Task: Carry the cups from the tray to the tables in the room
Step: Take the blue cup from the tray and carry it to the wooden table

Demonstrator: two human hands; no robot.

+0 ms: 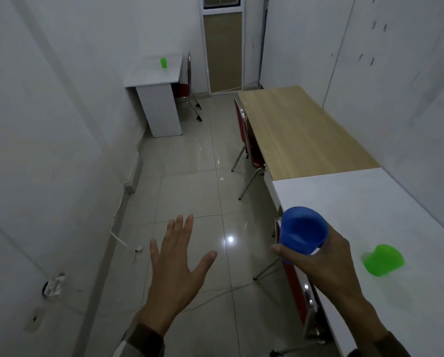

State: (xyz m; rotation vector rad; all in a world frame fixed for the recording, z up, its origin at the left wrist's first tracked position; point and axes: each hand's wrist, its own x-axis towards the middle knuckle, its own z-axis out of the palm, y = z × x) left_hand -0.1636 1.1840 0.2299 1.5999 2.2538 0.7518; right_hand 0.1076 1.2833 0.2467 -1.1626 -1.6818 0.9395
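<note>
White walls [48, 112] enclose a glossy tiled floor [190, 191] (one ceiling-light glint) and a far door [224, 52].

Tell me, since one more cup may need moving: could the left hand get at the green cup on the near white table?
Probably not directly: the left hand is open over the floor, and the right hand holding the blue cup lies between it and the green cup.

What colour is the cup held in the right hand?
Blue. The cup in the right hand shows plainly in the head view.

No readable text, label, brand, number or sign found on cups, walls, door or any table; surfaces seen plain.
</note>
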